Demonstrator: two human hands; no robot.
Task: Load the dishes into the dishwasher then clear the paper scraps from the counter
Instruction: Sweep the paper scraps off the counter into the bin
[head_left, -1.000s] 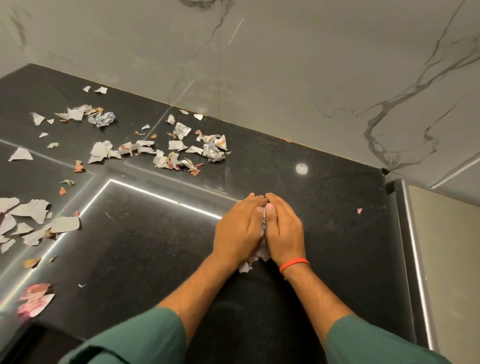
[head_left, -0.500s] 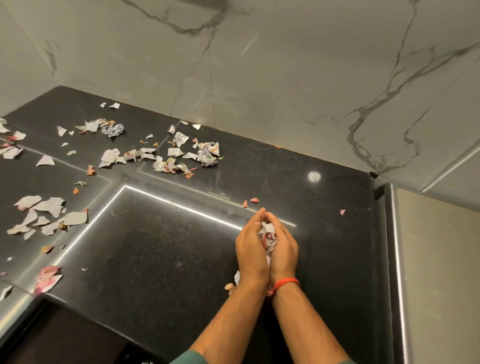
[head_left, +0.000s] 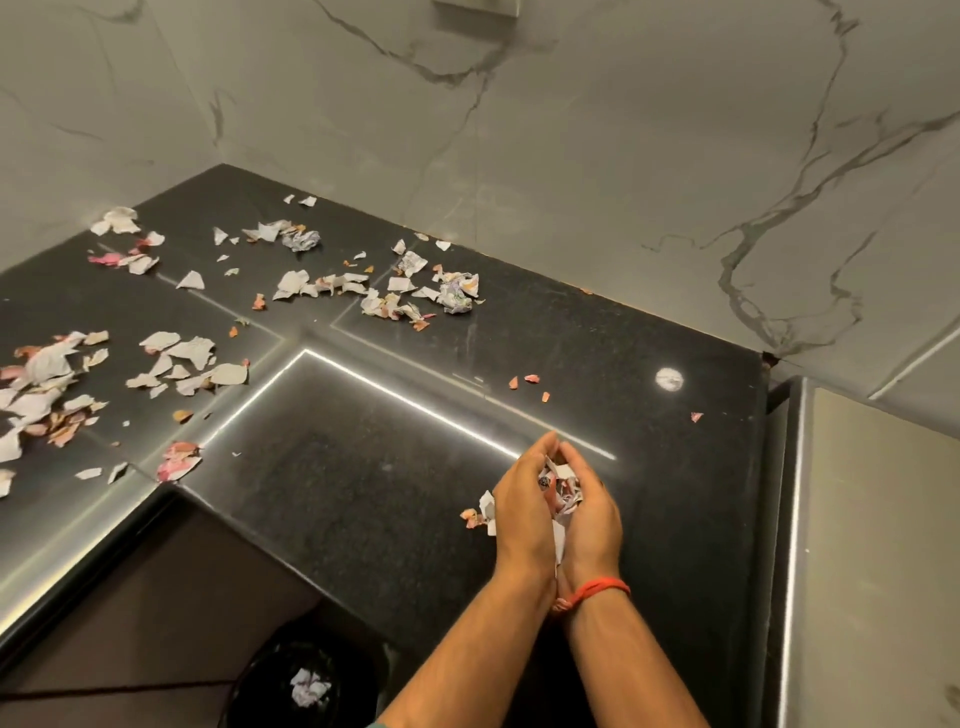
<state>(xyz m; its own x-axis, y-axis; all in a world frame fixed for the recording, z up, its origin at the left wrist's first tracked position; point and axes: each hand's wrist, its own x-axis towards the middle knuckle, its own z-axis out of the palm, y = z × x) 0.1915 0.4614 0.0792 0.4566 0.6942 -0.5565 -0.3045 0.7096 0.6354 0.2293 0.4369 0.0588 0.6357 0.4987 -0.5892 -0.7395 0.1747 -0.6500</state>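
Paper scraps (head_left: 558, 491) sit bunched between our left hand (head_left: 522, 514) and right hand (head_left: 589, 517) | both hands cupped together, squeezing the bunch above the counter (head_left: 363, 499) | the bin (head_left: 306, 686) lies down and to our left, nearer our left hand | we think we carry it there next.
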